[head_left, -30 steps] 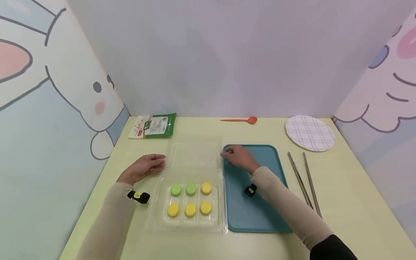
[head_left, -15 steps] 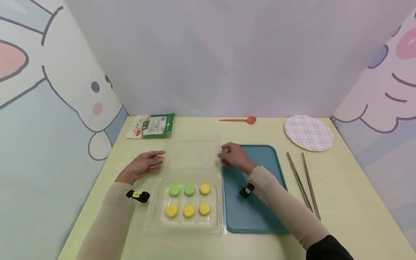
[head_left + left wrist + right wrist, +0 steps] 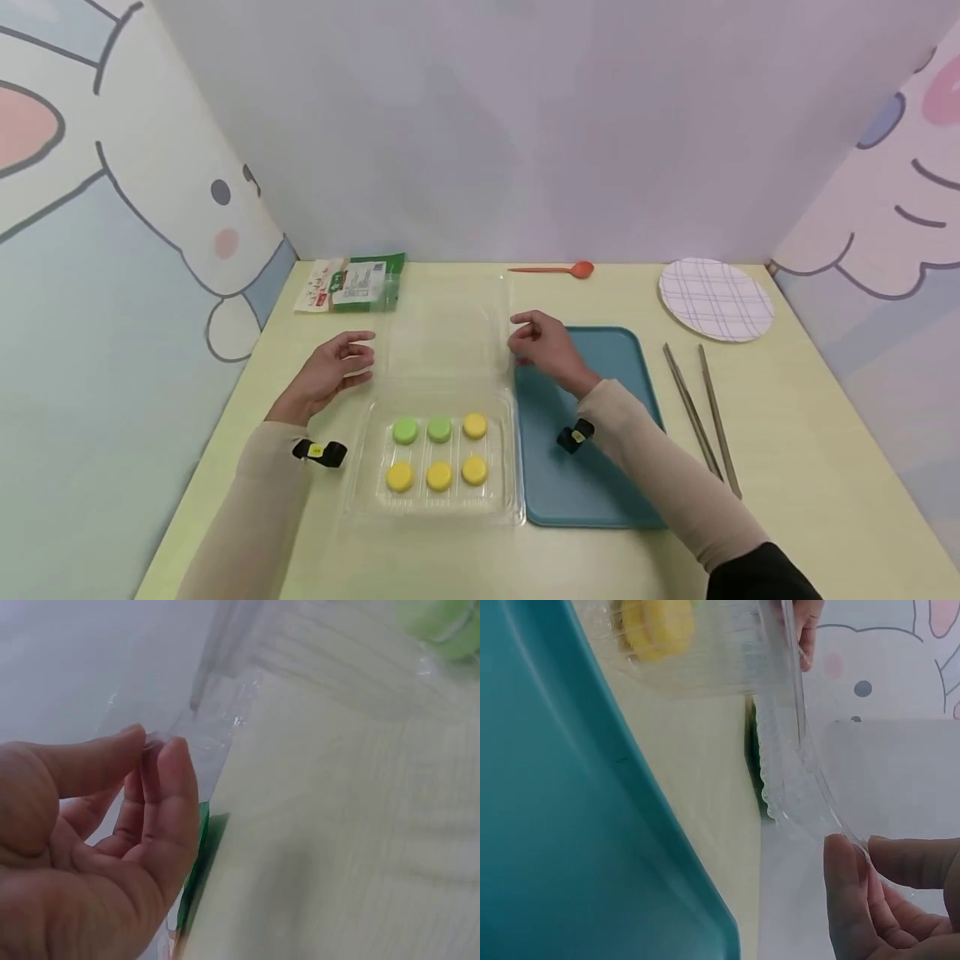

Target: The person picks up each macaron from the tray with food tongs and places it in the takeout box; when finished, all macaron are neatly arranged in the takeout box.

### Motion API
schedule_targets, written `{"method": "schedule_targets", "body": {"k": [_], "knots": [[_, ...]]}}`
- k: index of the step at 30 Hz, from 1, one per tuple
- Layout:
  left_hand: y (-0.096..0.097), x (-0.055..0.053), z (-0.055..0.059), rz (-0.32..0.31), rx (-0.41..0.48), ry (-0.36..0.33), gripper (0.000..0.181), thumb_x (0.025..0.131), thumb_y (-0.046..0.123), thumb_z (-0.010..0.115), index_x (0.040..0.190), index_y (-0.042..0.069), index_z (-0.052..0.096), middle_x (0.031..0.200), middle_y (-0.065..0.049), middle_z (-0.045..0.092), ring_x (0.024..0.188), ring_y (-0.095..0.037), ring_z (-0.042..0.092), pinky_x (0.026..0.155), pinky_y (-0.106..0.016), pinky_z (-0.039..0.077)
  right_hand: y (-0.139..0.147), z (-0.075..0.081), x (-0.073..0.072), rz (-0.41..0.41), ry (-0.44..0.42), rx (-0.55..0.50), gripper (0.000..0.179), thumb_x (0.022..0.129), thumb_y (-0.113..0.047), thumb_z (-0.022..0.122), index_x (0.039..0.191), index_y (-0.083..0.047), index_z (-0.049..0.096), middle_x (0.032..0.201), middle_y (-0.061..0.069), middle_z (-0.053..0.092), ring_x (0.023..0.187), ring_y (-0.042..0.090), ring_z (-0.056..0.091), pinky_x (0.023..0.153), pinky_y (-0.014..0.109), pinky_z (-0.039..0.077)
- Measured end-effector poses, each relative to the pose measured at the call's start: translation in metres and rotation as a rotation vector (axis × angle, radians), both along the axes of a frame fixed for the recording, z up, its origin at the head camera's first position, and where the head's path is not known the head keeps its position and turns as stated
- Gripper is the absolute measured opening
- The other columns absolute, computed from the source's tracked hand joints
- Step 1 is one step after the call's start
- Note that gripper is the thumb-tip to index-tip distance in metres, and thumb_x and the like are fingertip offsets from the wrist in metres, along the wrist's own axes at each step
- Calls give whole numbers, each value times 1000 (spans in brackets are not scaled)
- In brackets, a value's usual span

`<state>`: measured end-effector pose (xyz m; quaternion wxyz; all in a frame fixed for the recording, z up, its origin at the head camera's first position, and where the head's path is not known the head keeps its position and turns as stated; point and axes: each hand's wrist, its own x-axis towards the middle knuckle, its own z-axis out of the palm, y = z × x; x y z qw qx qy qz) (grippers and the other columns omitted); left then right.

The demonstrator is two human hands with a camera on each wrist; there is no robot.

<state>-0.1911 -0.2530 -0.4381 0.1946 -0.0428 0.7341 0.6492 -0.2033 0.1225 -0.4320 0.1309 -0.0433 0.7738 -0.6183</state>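
A clear plastic box [image 3: 360, 500] stands on the table with its hinged lid [image 3: 446, 333] raised at the back. Inside its base lie green macarons [image 3: 405, 430] and yellow macarons [image 3: 438, 476] in two rows. My left hand [image 3: 326, 371] pinches the lid's left edge between thumb and fingers, as the left wrist view shows up close. On the opposite side my right hand [image 3: 551, 352] pinches the lid's right edge; in the right wrist view its thumb and fingertips [image 3: 845, 859] meet on the clear rim.
A blue tray [image 3: 592, 475] adjoins the box on the right. Beyond it lie metal tongs [image 3: 701, 417] and a checked plate [image 3: 716, 300]. At the back are a red spoon [image 3: 570, 270] and a green-and-white packet [image 3: 352, 283]. Walls enclose the table's back and sides.
The lid has tilted up from lying nearly flat, and both hands have risen slightly with it. My right hand has closed its fingertips on the lid's edge. The macarons have stayed in place.
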Motion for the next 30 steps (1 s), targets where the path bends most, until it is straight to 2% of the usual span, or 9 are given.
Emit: {"method": "schedule_targets", "body": {"k": [5, 11, 14, 18, 21, 25, 30], "knots": [[6, 2, 7, 28, -23, 102, 47, 101, 3, 59, 143, -4, 39, 117, -14, 50, 102, -21, 59, 87, -34, 54, 4, 6, 2, -25, 77, -41, 34, 96, 0, 66, 128, 4, 56, 102, 18, 61, 89, 34, 63, 80, 53, 56], [11, 11, 10, 34, -46, 154, 34, 100, -2, 58, 131, -4, 43, 117, -17, 49, 96, -18, 61, 86, -33, 55, 8, 6, 11, 4, 171, -39, 25, 94, 0, 69, 116, 2, 59, 99, 18, 62, 87, 31, 63, 80, 57, 54], [13, 14, 10, 36, -74, 194, 30, 99, -5, 59, 126, -4, 44, 116, -19, 50, 96, -18, 61, 87, -35, 55, 10, 7, 14, 21, 244, 3, 20, 92, -1, 72, 110, -1, 62, 99, 14, 65, 87, 28, 64, 79, 51, 56], [12, 19, 12, 44, -144, 252, 29, 97, -5, 62, 120, -4, 45, 113, -16, 52, 102, -20, 59, 86, -31, 54, 12, 12, 17, 57, 341, 93, 16, 91, -4, 74, 103, -8, 64, 97, 5, 67, 90, 22, 64, 80, 41, 55], [10, 25, 14, 48, -214, 302, 25, 95, -3, 65, 113, 0, 49, 112, -15, 54, 107, -23, 57, 83, -24, 53, 14, 16, 20, 99, 381, 140, 13, 91, -6, 75, 98, -12, 66, 95, 1, 66, 91, 20, 63, 82, 41, 54], [6, 35, 13, 44, -285, 377, 18, 94, -1, 69, 106, 0, 56, 108, -15, 58, 105, -23, 60, 82, -20, 51, 16, 19, 26, 157, 397, 158, 11, 91, -8, 76, 95, -13, 67, 95, 0, 66, 92, 19, 63, 81, 43, 56], [5, 46, 16, 10, -371, 449, 12, 91, 1, 73, 101, 1, 65, 102, -11, 65, 98, -16, 62, 85, -22, 50, 20, 18, 37, 223, 410, 169, 10, 91, -6, 75, 94, -12, 68, 97, -2, 67, 95, 17, 65, 81, 40, 57]]}}
